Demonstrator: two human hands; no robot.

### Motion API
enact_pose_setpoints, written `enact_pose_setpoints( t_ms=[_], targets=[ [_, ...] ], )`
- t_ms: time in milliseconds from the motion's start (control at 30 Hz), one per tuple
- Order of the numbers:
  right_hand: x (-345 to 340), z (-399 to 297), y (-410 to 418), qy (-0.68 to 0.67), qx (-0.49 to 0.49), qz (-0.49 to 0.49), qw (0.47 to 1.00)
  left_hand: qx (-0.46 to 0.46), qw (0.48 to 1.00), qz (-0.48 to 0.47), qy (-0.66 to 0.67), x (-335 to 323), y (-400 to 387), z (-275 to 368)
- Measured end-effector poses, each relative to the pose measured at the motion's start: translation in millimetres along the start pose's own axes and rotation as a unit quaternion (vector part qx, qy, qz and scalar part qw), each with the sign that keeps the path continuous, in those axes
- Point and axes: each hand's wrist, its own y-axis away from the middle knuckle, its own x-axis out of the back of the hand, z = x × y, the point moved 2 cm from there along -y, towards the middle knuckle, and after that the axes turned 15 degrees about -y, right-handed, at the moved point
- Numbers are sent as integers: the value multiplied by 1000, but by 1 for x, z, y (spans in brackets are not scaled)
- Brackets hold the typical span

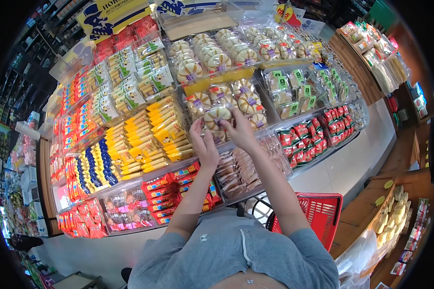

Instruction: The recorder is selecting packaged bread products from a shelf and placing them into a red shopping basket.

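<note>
Both hands meet over a bin of round striped buns in clear wrappers. A wrapped striped bun [217, 114] is held between them, tilted toward me. My left hand [205, 144] grips its lower left side, fingers pointing up. My right hand [239, 129] has its thumb and fingers on the bun's right side. Right behind it, more wrapped buns [249, 102] with purple labels lie in the clear plastic bin. Just below the hands, a bin of brownish wrapped pastries [238, 173] partly shows between my forearms.
Yellow-wrapped snacks [141, 133] fill bins at the left, red packets [302, 139] lie at the right. Green-labelled packs [293, 90] sit behind them. A red plastic shopping basket [320, 213] is close by my right forearm. Wooden shelving [358, 213] stands at the right.
</note>
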Motion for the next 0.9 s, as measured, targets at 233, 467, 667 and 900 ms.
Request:
enact_pose_setpoints(
  t_ms=[233, 467, 667, 900],
  targets=[
    [-49, 19, -12, 166, 60, 18, 984, -29, 986, -17, -166, 0, -7, -10],
    [-48, 25, -10, 180, 135, 27, 974, -57, 972, -10, -226, -6, -6, -8],
    [-47, 33, -15, 260, 171, 11, 950, -62, 968, -25, -244, -10, -7, -9],
    [-43, 30, -9, 199, 150, 18, 968, -69, 967, -14, -246, -11, -4, -8]
  ],
)
